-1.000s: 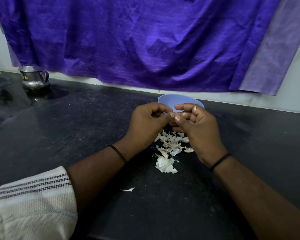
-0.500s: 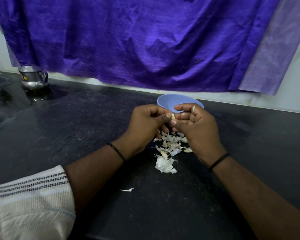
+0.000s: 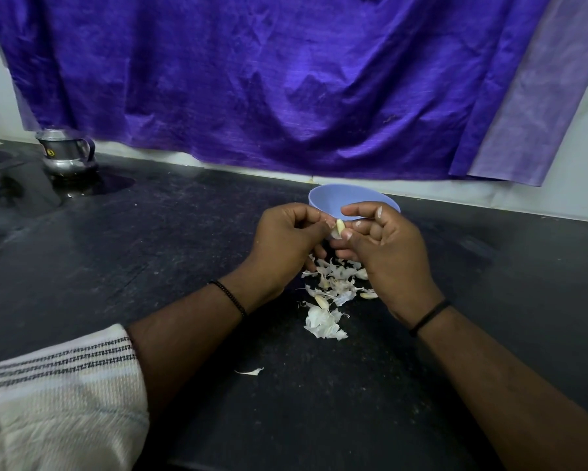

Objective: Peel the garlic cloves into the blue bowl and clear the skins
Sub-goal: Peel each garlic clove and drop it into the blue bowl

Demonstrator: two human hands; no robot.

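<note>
The blue bowl (image 3: 333, 200) stood on the black counter (image 3: 150, 260) just beyond your hands, and your fingers hid its near rim; the part of its inside that showed held nothing you could make out. Your left hand (image 3: 284, 239) and right hand (image 3: 384, 246) met in front of it, both curled, pinching one pale garlic clove (image 3: 339, 228) between the fingertips, above the counter. Below them lay a loose heap of white garlic skins (image 3: 326, 300), with a few cloves mixed in, and one stray skin flake (image 3: 250, 371) lay nearer you. A small steel pot (image 3: 66, 153) stood far off to the left, and a purple cloth (image 3: 285, 79) hung behind the counter. A striped sleeve (image 3: 61, 396) covered your left upper arm.
</note>
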